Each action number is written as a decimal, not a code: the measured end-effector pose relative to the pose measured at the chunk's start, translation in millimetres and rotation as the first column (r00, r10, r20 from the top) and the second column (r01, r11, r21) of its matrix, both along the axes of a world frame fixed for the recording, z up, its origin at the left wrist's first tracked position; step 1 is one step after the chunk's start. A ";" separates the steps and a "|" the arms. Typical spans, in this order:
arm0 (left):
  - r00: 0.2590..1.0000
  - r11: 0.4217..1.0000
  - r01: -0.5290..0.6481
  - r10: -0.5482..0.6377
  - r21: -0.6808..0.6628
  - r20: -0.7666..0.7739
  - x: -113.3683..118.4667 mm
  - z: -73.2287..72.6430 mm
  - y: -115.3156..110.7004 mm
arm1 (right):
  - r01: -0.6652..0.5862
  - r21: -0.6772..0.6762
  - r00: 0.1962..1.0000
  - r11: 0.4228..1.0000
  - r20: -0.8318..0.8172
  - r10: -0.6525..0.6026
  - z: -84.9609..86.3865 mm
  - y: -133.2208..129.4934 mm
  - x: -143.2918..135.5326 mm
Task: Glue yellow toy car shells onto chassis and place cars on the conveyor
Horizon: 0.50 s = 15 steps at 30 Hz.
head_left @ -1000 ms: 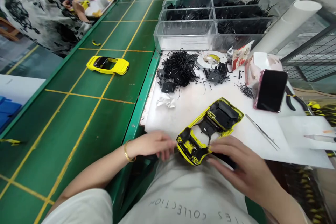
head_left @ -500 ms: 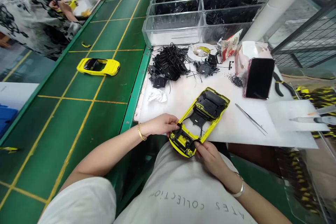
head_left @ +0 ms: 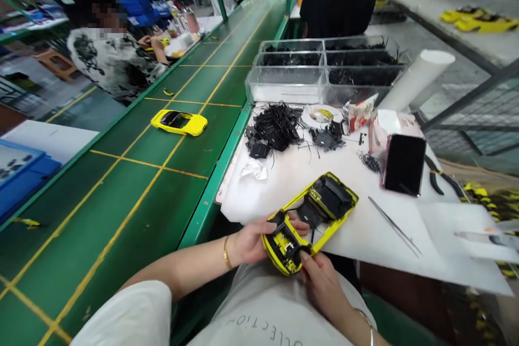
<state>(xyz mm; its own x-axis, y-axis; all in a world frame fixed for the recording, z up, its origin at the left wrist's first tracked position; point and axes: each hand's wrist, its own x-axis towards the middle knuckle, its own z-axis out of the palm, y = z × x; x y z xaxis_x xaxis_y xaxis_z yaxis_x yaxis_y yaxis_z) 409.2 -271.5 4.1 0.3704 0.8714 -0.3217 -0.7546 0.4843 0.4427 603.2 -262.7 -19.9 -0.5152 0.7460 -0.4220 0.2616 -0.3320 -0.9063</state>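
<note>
Both of my hands hold a yellow and black toy car body [head_left: 334,197], its hollow inner side facing up over the table's front edge. My left hand [head_left: 253,240] grips its near left side, with fingers reaching through the frame opening. Closed on the near right corner, my right hand [head_left: 322,278] has its thumb on a black part there. A black square piece [head_left: 310,213] with thin strips lies inside the frame opening. Beyond the car body is a heap of similar black pieces [head_left: 275,127]. Tweezers [head_left: 395,226] lie to the right on the white table [head_left: 292,178].
A phone [head_left: 404,165] leans at the right, beside pliers [head_left: 444,177]. Clear bins [head_left: 287,78] of black parts stand at the back, near a white tube [head_left: 424,78]. On the green conveyor [head_left: 162,200] at left sits another yellow car body [head_left: 178,121]. A co-worker [head_left: 109,59] sits across it.
My view has tilted up, showing more of the room. My left hand has shifted its hold, its fingers now passing through the car body's opening. My right hand keeps its grip.
</note>
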 end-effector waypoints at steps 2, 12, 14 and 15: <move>0.998 0.996 -0.066 0.065 0.063 0.019 4.6 6.9 -5.5 | -0.084 -0.004 0.995 0.996 -0.046 0.083 0.3 1.0 -4.8; 0.622 0.740 -0.357 0.643 0.570 -0.447 -83.7 87.6 -18.2 | -0.357 0.447 0.875 0.820 -0.147 0.461 30.8 60.1 -33.7; 0.301 0.664 -0.349 0.748 0.662 -0.592 -124.4 98.7 -23.7 | -0.286 0.542 0.931 0.790 -0.036 0.362 24.3 77.4 -17.7; 0.108 0.648 -0.328 0.748 0.687 -0.655 -146.0 101.8 -25.8 | -0.266 0.581 0.951 0.769 0.028 0.307 18.6 86.1 -8.4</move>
